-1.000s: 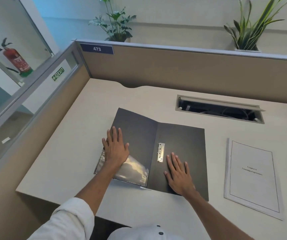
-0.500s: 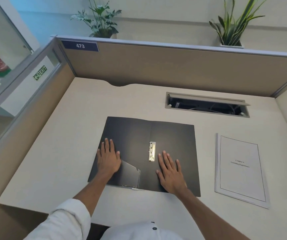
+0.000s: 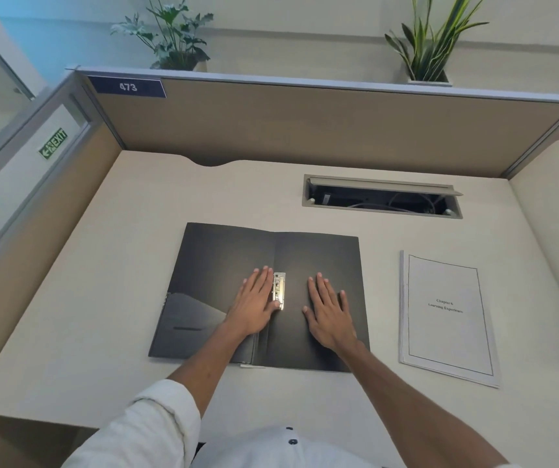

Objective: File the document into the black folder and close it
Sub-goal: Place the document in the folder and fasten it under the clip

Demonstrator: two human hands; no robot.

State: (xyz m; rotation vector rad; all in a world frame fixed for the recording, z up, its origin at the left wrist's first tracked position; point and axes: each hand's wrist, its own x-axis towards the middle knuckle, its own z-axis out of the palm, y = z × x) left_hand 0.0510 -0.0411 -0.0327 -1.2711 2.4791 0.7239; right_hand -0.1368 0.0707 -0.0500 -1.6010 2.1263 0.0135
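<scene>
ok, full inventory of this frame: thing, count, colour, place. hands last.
flat black card folder: 1, black, open at desk centre
metal spring clip: 1, silver, on the folder's spine
white stapled paper document: 1, white, flat on desk right of the folder
beige laminate desk: 1, beige, under everything
open cable hatch: 1, grey frame, desk rear right
potted plants: 2, green, behind the partition
blue number plate 473: 1, blue, partition top left
green exit sign: 1, green, far left
left hand: flat on the folder, beside the clip
right hand: flat on the folder's right leaf
</scene>
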